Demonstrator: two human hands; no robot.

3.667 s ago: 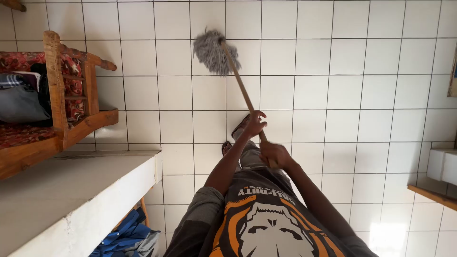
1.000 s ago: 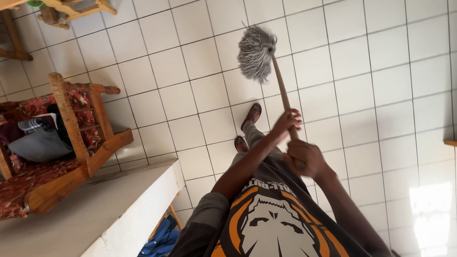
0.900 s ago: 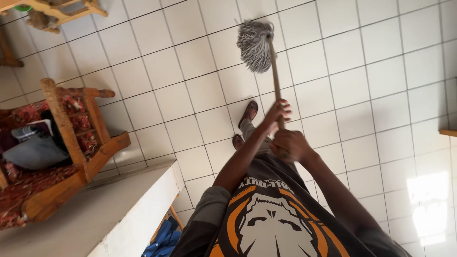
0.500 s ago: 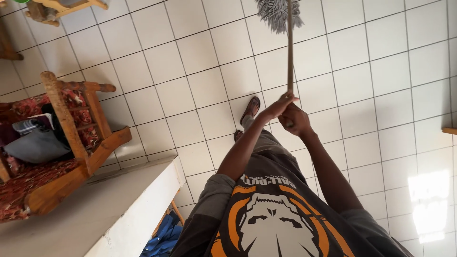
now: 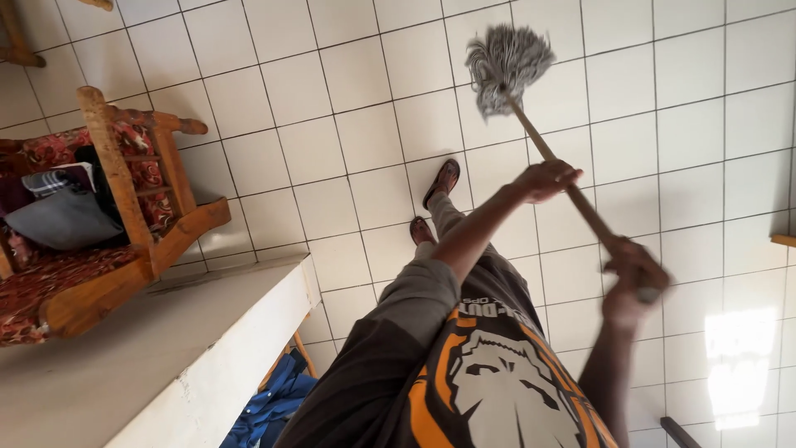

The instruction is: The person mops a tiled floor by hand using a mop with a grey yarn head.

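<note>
A wooden armchair with red patterned cushions stands at the left edge of the white tiled floor, beside a pale bench. The left hand is curled round the mop handle midway, arm outstretched. The right hand is clenched on the handle's end; the grey mop head rests on the floor ahead of the feet.

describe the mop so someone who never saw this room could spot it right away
Start from the white tiled floor that fills most of the view. Above the person's sandalled feet, a thin wooden handle runs up from the right hand past the left hand. At its far end is the mop, the only shaggy grey string bundle here.
</note>
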